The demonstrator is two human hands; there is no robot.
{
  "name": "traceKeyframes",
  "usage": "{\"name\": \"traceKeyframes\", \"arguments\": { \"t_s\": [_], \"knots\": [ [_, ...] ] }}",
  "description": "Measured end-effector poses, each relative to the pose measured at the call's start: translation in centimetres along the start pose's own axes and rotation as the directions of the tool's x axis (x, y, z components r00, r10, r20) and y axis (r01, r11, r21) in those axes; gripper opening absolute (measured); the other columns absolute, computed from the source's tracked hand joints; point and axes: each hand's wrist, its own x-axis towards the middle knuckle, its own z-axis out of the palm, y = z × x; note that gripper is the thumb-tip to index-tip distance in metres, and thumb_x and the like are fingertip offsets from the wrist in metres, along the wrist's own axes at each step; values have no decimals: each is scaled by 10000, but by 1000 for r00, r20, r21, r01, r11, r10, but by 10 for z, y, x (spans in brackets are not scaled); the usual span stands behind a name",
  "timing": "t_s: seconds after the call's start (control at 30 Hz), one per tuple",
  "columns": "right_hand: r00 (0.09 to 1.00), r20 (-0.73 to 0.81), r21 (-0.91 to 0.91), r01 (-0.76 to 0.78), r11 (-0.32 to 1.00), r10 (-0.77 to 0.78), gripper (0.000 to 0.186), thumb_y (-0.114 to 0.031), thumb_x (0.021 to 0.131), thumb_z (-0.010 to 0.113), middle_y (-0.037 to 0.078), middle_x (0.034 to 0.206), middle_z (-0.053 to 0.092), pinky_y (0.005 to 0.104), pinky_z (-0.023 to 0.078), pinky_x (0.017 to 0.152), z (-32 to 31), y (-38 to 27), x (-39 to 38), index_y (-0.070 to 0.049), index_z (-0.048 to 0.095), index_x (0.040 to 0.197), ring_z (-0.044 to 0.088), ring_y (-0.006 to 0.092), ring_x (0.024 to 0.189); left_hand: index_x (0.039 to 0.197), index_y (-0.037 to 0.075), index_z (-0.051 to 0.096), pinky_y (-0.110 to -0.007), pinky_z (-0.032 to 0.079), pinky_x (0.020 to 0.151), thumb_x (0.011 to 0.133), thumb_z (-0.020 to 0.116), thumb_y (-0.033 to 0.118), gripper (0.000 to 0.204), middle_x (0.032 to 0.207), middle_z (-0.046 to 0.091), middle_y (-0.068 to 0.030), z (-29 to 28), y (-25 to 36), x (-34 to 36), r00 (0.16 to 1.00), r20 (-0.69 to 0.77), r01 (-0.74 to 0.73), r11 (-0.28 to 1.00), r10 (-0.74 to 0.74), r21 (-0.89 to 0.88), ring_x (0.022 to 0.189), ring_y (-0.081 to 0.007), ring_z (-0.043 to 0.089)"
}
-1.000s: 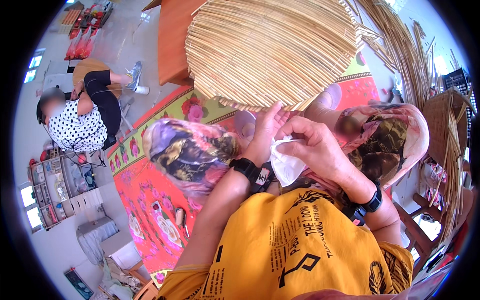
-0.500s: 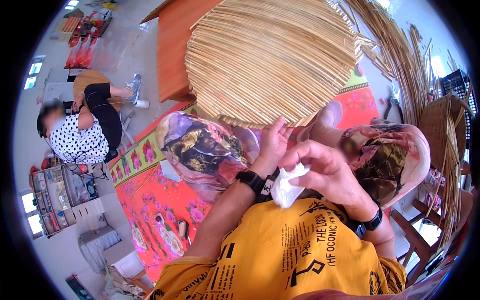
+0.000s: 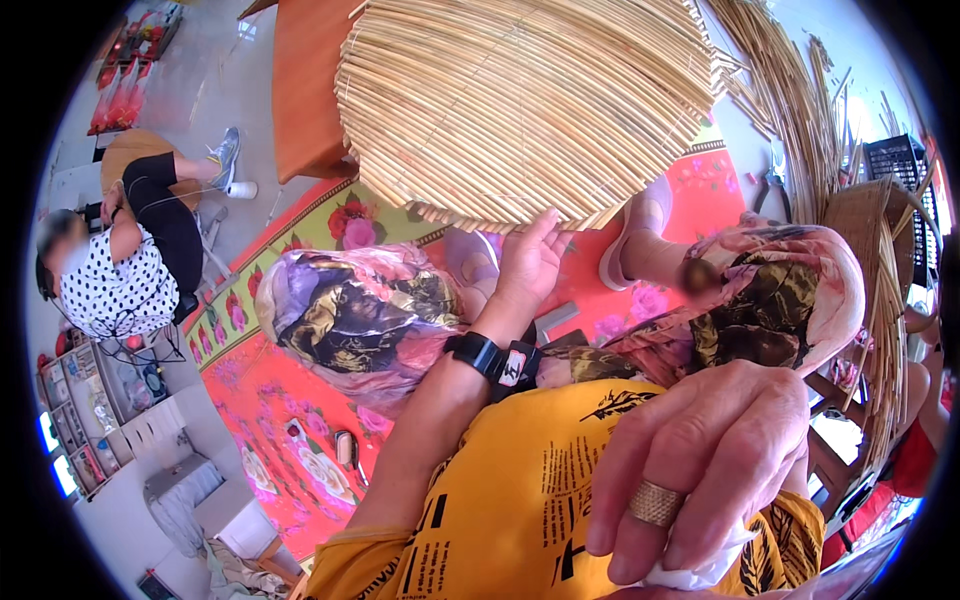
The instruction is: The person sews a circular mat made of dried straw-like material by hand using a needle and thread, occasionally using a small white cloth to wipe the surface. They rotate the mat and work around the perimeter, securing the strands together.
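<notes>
My left hand (image 3: pixel 528 262) is palm up at the near edge of a large round mat of pale reed stalks (image 3: pixel 515 110), its fingers loosely extended and apart, their tips touching the edge. My right hand (image 3: pixel 705 465), with a wide patterned ring, is close below my face at the lower right, closed on a crumpled white tissue (image 3: pixel 715 570) that is mostly hidden under the fingers. My legs in floral trousers (image 3: pixel 350 315) are spread either side, over a red floral sheet (image 3: pixel 260 420) on the floor.
A wooden panel (image 3: pixel 305 90) is behind the mat. A seated person (image 3: pixel 120 280) in polka dots is at left, above a compartment tray (image 3: pixel 90 410). At right are long reed bundles (image 3: pixel 800 90), pliers (image 3: pixel 775 185), a black crate (image 3: pixel 890 160), a woven basket (image 3: pixel 860 210) and red clothing (image 3: pixel 900 480).
My right hand has moved from beside my left down and rightward toward my face with the white tissue. My left hand has shifted slightly up and left, at the mat's edge.
</notes>
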Motion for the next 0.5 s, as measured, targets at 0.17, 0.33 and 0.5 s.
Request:
{"name": "traceKeyframes", "arguments": {
  "t_s": [0.17, 0.33, 0.5],
  "knots": [
    [992, 32, 234, -126, 964, 122, 244, -111, 965, 566, 277, 925, 643, 425, 552, 677, 6, 16, 5, 119, 649, 952, 664, 343, 772, 1196, 50, 553, -440, 421, 1075, 917, 621, 69, 288, 1193, 616, -58, -10, 7, -9, 982, 186, 44, 998, -33, -53, 1162, -211, 567],
    [996, 28, 263, 76, 962, -87, 259, -118, 981, 550, 270, 942, 629, 387, 536, 678, 3, 58, 5, 122, 648, 988, 664, 318, 809, 1232, 66, 537, -415, 432, 1047, 909, 639, 77, 340, 1214, 610, -53, -16, 4, 0, 989, 129, 74, 996, -67, -54, 1165, -194, 565],
    [975, 172, 191, -172, 966, 140, 286, -216, 976, 576, 225, 983, 634, 386, 520, 765, -14, 43, 29, 62, 639, 997, 646, 336, 893, 1196, 78, 575, -385, 456, 996, 878, 688, 82, 338, 1187, 629, -43, -4, 4, 6, 996, 84, 9, 1000, -6, -25, 1127, -177, 586]
  ]
}}
